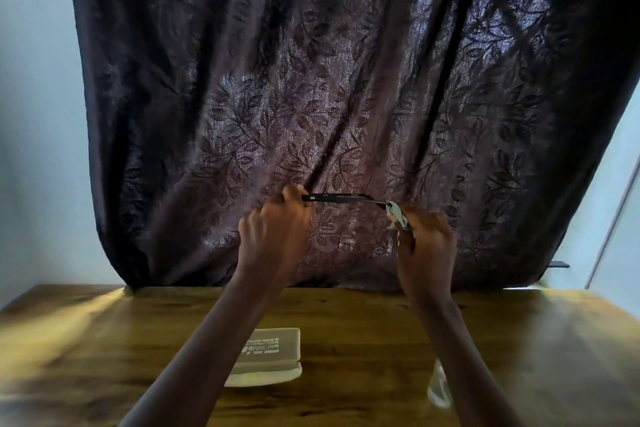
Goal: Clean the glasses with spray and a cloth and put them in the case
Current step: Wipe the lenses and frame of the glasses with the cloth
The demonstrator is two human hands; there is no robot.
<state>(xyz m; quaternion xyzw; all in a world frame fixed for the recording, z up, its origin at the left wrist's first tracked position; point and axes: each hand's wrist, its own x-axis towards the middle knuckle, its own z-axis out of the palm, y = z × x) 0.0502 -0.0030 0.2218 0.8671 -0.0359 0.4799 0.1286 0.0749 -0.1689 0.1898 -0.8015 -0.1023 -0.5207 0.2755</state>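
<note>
Two hands are holding thin black glasses (341, 197) level, high above the case (273, 347): left hand (277, 225) gripping one end, right hand (427, 243) pinching a grey cloth (398, 215) on the other.

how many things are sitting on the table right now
2: a pale glasses case near the middle of the table, and a clear spray bottle to its right, blurred and partly behind the right arm. The arms may hide more.
</note>
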